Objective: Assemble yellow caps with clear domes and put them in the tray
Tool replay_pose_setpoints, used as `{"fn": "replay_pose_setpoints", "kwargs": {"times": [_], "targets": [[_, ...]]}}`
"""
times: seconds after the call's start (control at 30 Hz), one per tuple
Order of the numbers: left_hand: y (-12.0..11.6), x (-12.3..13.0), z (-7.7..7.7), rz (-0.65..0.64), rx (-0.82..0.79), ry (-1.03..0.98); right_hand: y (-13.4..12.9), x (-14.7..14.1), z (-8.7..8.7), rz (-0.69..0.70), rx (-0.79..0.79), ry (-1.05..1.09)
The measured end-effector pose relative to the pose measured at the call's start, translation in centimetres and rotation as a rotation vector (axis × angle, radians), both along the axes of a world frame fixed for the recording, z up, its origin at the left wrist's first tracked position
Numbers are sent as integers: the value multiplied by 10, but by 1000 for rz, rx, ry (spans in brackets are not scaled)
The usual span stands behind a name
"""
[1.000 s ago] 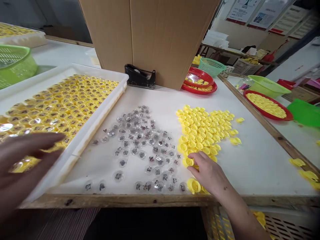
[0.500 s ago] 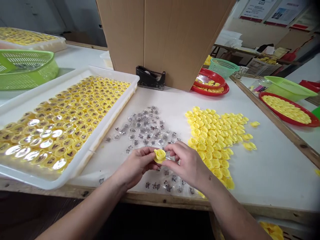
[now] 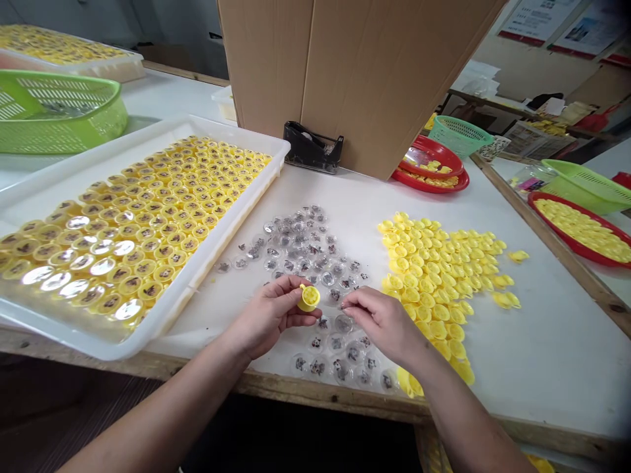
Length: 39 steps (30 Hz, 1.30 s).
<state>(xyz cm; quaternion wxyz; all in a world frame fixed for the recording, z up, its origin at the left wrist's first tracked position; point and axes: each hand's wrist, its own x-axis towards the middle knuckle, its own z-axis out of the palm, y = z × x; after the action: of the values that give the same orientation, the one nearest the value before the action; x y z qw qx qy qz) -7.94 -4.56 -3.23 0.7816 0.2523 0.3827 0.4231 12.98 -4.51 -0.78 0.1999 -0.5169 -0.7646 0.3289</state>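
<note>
My left hand is closed around a small yellow plastic cup, its round opening tilted up toward me. Just to the right, my right hand has its thumb and forefinger pinched together; whatever lies between the tips is too small to make out. Under and around both hands are loose clear round discs printed with small dark animal pictures. A heap of matching yellow cups spreads to the right of my right hand.
At the left stands a white tray with rows of yellow cups under printed discs. A black tape dispenser sits before a tall cardboard box. Red plates and a light green basket stand farther back.
My right hand has drawn away to the right from the yellow cup, which stays in my left hand and is now tipped more toward me. The view has shifted slightly.
</note>
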Motion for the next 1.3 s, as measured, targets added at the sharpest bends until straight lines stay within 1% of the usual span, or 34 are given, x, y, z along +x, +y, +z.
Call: {"fn": "replay_pose_setpoints", "kwargs": {"times": [0.1, 0.17, 0.27, 0.37, 0.5, 0.6, 0.7, 0.83, 0.9, 0.97, 1.17, 1.23, 1.3], "targets": [[-2, 3, 1, -37, 30, -1, 1, -7, 7, -49, -288, 319], [-4, 4, 1, -58, 40, -9, 4, -14, 9, -30, -394, 445], [-5, 5, 0, -61, 38, -28, 10, -24, 8, 6, -413, 456], [-4, 4, 0, -53, 29, -51, 13, -31, 9, -29, -413, 397], [-2, 5, -1, -29, 7, -49, 12, -35, 14, -95, -344, 228], [-2, 6, -1, 4, 24, -28, 8, -40, 19, -67, -255, 100], [-2, 7, -2, 22, 48, -2, 4, -47, 21, -9, -69, -8], [-4, 6, -2, 41, 74, -2, 0, -50, 17, 42, 191, -100], [-4, 6, -1, 59, 85, -4, -2, -50, 14, 22, 254, -114], [-4, 6, 0, 70, 107, 5, -2, -49, 13, -1, 277, -93], [-4, 6, -2, 89, 153, 39, -4, -51, 13, -6, 239, 64], [-3, 6, -3, 88, 151, 30, -5, -52, 11, -22, 273, 90], [-3, 6, -4, 95, 143, 12, -6, -54, 9, -38, 344, 75]]}}
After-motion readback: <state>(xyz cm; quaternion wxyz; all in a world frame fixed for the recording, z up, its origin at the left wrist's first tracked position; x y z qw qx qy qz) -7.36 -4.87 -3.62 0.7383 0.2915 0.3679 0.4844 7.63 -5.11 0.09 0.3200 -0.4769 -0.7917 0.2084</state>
